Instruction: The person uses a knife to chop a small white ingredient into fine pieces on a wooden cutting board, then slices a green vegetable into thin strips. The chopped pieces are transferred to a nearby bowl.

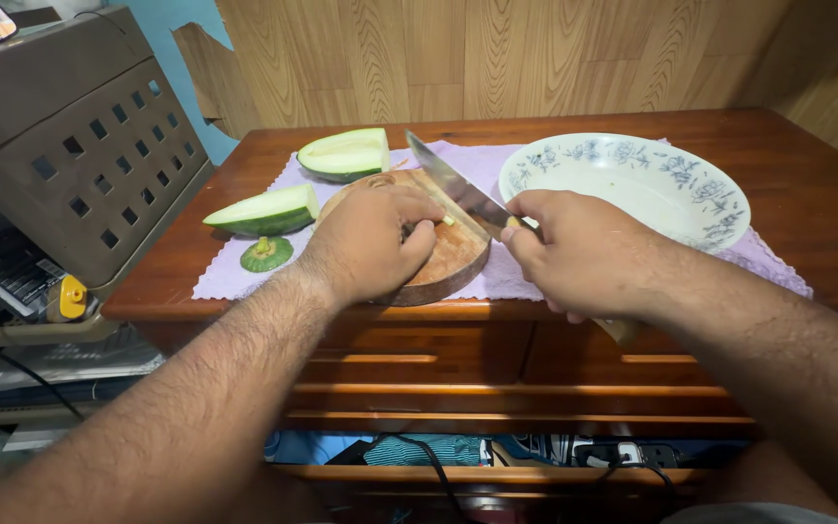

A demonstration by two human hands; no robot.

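Both forearms reach in over the desk (807,194) edge. His left hand (370,243) is curled down over a piece on the round wooden board (453,257); what it grips is mostly hidden, probably melon. His right hand (574,252) is closed on the knife (453,184) handle, blade angled just beside the left fingertips (426,236). A slip could nick them, and the board overhangs the edge and might tip. Beyond lie melon wedges (269,211), the cut stem end (266,254), a purple cloth (497,281) and a patterned bowl (710,209).
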